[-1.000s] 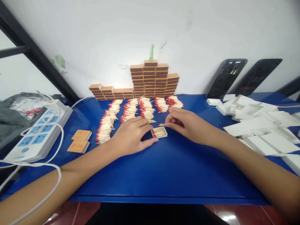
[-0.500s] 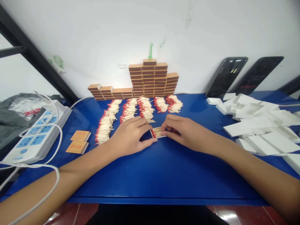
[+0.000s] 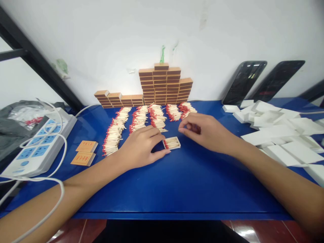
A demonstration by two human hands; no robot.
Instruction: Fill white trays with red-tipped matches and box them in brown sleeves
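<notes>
A small white matchbox tray (image 3: 179, 145) lies on the blue table, filled with red-tipped matches (image 3: 171, 143) lying lengthwise. My left hand (image 3: 143, 145) is closed around the tray's left end, thumb at the near side and fingers at the far side. Just right of the tray and a little above it is my right hand (image 3: 202, 130), its thumb and forefinger tips brought together and the other fingers curled. Nothing shows between them. Beyond my hands, loose matches lie in several heaps, among them a long left row (image 3: 115, 133) and a right heap (image 3: 187, 109).
Matchboxes (image 3: 160, 87) are stacked against the wall. White empty trays (image 3: 280, 131) pile up at the right, below two leaning dark phones (image 3: 244, 82). At the left are two orange matchbox sleeves (image 3: 84, 152), a white power strip (image 3: 48, 152) and looping white cable (image 3: 66, 145).
My right hand has let go of the matches in the tray and moved up and to the right. The left hand stays at the tray's left end.
</notes>
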